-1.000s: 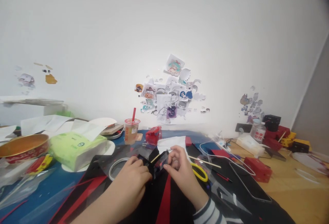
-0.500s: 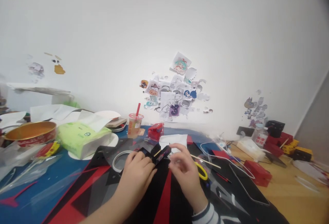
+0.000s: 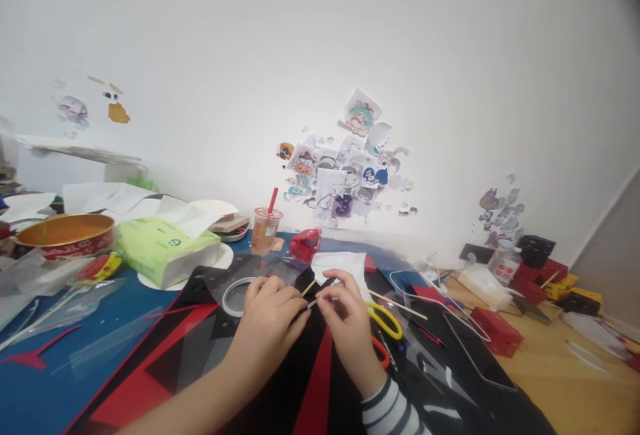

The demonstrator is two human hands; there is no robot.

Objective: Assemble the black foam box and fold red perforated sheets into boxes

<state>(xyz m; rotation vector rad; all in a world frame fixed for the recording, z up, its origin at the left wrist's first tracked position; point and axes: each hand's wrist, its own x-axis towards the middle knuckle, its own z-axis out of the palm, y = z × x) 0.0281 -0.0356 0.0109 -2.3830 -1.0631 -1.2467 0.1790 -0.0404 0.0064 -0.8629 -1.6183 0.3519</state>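
Note:
My left hand (image 3: 274, 315) is curled closed, knuckles up, over the black cloth. What lies inside its fingers is hidden. Close to its right, my right hand (image 3: 346, 315) pinches a thin pale strip (image 3: 313, 303), which spans the short gap to my left fingertips. Just behind the left fingers, the end of a thin wooden stick (image 3: 309, 288) pokes out. A white ring-shaped tape roll (image 3: 229, 300) lies left of my left hand, partly covered by it. Scissors with a yellow handle (image 3: 389, 323) and an orange handle (image 3: 384, 355) lie beside my right wrist.
Behind my hands are a white paper (image 3: 345, 265), a red object (image 3: 305, 246) and a drink cup (image 3: 266, 234) with a straw. To the left sit a tissue pack (image 3: 167, 252) and a gold-rimmed bowl (image 3: 65, 248). A phone (image 3: 477, 352), cable and red box (image 3: 497, 332) lie right.
My right hand's fingers have closed into a pinch, and the pale strip now shows between the hands. The black boxy piece seen between them earlier is out of sight. The view has shifted slightly.

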